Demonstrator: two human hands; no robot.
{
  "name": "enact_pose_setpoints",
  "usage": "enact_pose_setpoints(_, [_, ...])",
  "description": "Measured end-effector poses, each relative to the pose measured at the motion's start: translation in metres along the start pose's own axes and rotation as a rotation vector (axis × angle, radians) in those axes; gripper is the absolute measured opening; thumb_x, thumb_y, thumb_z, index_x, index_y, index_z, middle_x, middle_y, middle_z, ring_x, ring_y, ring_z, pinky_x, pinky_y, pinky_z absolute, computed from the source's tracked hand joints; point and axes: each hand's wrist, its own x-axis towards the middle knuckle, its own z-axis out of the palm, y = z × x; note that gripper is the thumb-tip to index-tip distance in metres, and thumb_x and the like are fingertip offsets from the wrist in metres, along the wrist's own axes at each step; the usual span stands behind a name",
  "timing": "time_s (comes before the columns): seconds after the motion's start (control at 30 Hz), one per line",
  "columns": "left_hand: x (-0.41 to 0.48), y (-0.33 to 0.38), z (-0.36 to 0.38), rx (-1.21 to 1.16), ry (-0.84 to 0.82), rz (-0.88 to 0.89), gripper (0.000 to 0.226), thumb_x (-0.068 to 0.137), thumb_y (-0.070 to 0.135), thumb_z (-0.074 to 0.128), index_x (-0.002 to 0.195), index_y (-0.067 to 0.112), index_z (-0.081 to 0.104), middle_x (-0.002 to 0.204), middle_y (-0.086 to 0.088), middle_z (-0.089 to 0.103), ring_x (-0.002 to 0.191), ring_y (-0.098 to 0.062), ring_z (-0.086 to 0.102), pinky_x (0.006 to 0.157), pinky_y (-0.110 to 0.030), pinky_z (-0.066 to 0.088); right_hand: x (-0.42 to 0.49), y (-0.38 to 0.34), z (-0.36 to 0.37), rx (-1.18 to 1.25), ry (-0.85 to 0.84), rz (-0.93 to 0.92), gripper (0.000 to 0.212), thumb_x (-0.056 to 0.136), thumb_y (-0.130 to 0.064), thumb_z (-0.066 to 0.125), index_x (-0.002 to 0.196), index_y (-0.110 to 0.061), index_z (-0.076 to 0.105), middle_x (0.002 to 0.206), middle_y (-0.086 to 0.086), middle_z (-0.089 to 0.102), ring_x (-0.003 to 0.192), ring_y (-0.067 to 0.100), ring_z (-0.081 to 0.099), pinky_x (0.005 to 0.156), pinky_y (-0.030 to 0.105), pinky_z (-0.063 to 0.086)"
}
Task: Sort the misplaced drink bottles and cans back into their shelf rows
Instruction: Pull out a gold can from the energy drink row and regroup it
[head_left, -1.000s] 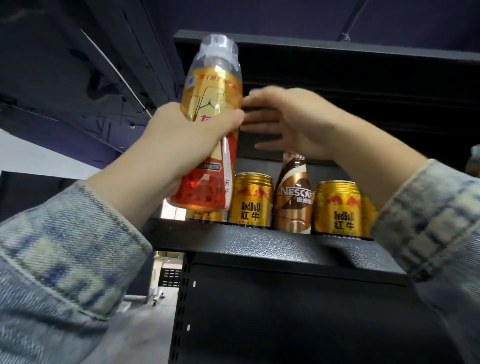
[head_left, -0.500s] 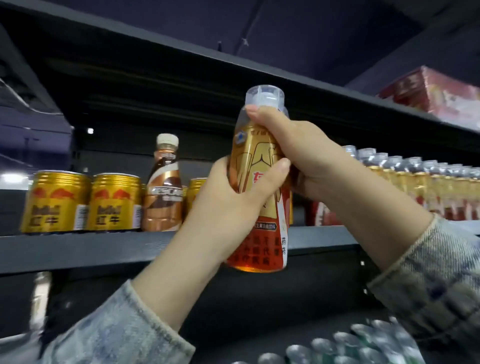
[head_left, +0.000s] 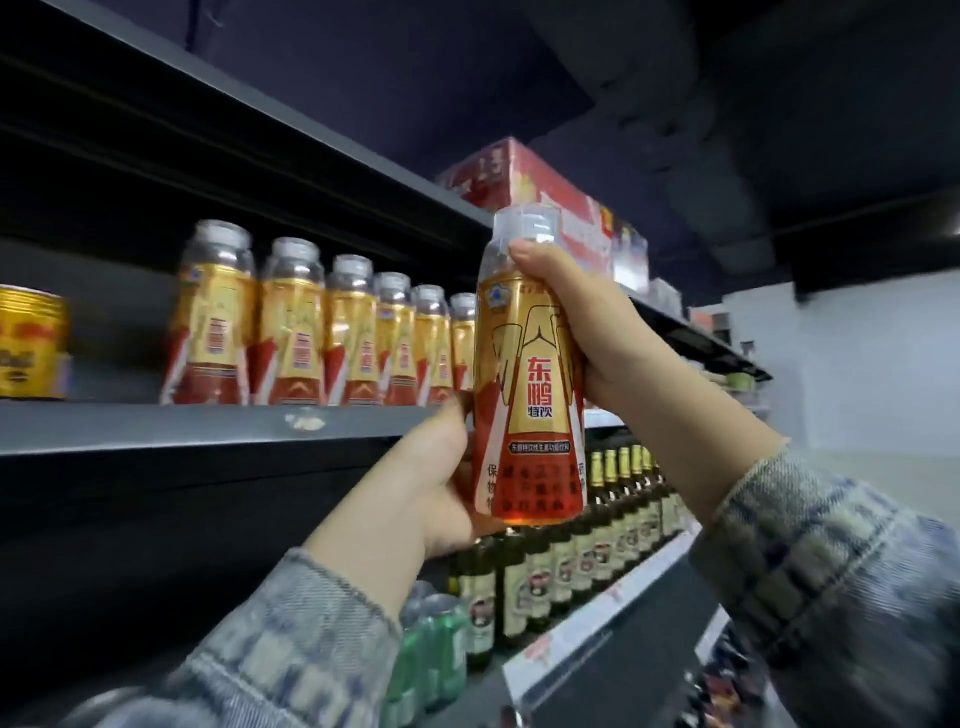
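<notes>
An upright gold-and-red drink bottle (head_left: 527, 384) with a clear cap is held in front of the upper shelf (head_left: 208, 426). My left hand (head_left: 415, 483) grips its lower part from the left. My right hand (head_left: 576, 332) wraps its upper part from the right, thumb just under the cap. A row of several matching gold-and-red bottles (head_left: 322, 332) stands on that shelf just left of the held bottle. A gold can (head_left: 31, 343) sits at the far left of the shelf.
Red shrink-wrapped packs (head_left: 524, 182) lie on the top shelf. Below, a row of dark glass bottles (head_left: 587, 525) and green bottles (head_left: 431, 649) fills the lower shelf. A white wall stands at the far right.
The view and both hands swung right along the shelf, past the gold cans and the brown coffee bottle, to the matching bottle row. My left hand slid lower on the bottle.
</notes>
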Motion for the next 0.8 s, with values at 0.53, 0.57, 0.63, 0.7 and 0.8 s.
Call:
enact_pose_setpoints(0.53, [0.287, -0.157, 0.250, -0.034, -0.015, -0.042, 0.034, 0.094, 0.040, 0.046, 0.097, 0.015, 0.069, 0.077, -0.011, 0.074, 0.077, -0.030, 0.070, 0.073, -0.049, 0.057, 0.081, 0.136, -0.337, -0.460, 0.304, 0.025, 0.030, 0.086, -0.041, 0.057, 0.075, -0.013, 0.054, 0.072, 0.008, 0.055, 0.063, 0.021, 0.057, 0.047, 0.019, 0.048])
enact_pose_setpoints(0.57, [0.309, -0.166, 0.260, -0.052, -0.021, -0.026, 0.033, 0.094, 0.039, 0.046, 0.097, 0.015, 0.069, 0.078, -0.012, 0.074, 0.077, -0.030, 0.070, 0.072, -0.049, 0.057, 0.092, 0.151, -0.355, -0.445, 0.315, -0.003, 0.028, 0.085, -0.040, 0.058, 0.078, -0.014, 0.052, 0.071, 0.007, 0.055, 0.063, 0.021, 0.057, 0.050, 0.022, 0.049])
enact_pose_setpoints(0.63, [0.352, -0.175, 0.275, -0.030, -0.017, -0.028, 0.034, 0.094, 0.040, 0.047, 0.098, 0.015, 0.069, 0.084, -0.012, 0.074, 0.079, -0.030, 0.070, 0.073, -0.048, 0.057, 0.113, 0.178, -0.386, -0.419, 0.331, -0.029, 0.026, 0.085, -0.037, 0.059, 0.078, -0.014, 0.052, 0.066, 0.005, 0.054, 0.062, 0.021, 0.057, 0.057, 0.028, 0.050])
enact_pose_setpoints(0.7, [0.398, -0.181, 0.300, -0.014, -0.022, -0.014, 0.034, 0.094, 0.041, 0.047, 0.093, 0.014, 0.068, 0.083, -0.012, 0.073, 0.079, -0.030, 0.070, 0.075, -0.047, 0.057, 0.142, 0.205, -0.424, -0.412, 0.357, -0.045, 0.025, 0.085, -0.035, 0.061, 0.077, -0.013, 0.051, 0.062, 0.003, 0.053, 0.060, 0.021, 0.057, 0.058, 0.030, 0.049])
enact_pose_setpoints(0.8, [0.467, -0.183, 0.330, 0.007, -0.055, -0.006, 0.038, 0.095, 0.042, 0.043, 0.085, 0.013, 0.065, 0.081, -0.014, 0.071, 0.080, -0.030, 0.068, 0.075, -0.046, 0.055, 0.182, 0.230, -0.474, -0.399, 0.371, -0.007, 0.032, 0.083, -0.042, 0.065, 0.083, -0.013, 0.052, 0.063, 0.005, 0.054, 0.057, 0.020, 0.059, 0.057, 0.030, 0.052])
